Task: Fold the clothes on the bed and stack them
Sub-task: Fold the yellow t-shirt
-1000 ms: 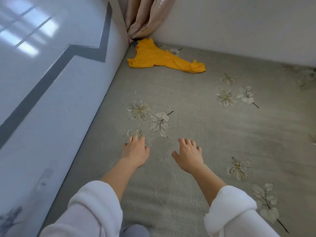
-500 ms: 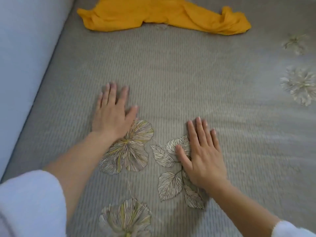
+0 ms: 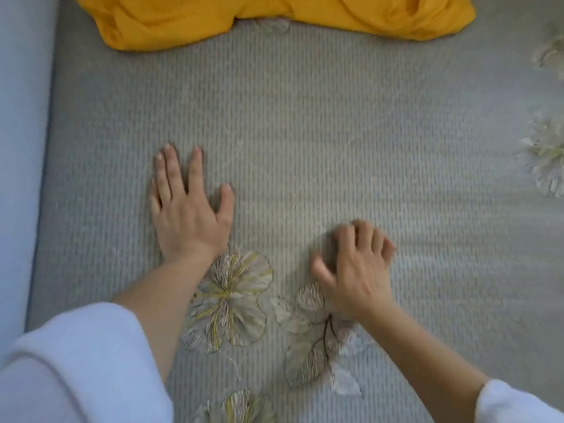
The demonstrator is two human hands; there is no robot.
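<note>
A crumpled yellow garment (image 3: 274,13) lies on the bed at the top of the view, partly cut off by the frame edge. My left hand (image 3: 186,209) presses flat on the grey ribbed bedspread (image 3: 335,123), fingers straight, well short of the garment. My right hand (image 3: 357,270) hovers or brushes the bedspread lower right of it, blurred, fingers loosely bent, holding nothing. Both forearms come out of white sleeves.
A pale blue-white wall or headboard panel (image 3: 21,148) runs along the bed's left edge. Embroidered flowers and leaves (image 3: 229,300) mark the bedspread under my wrists, with more flowers (image 3: 546,154) at the right edge.
The view has moved closer to the yellow garment. My left hand stays flat on the bed; my right hand has lifted from flat and moved forward, its fingers now bent.
</note>
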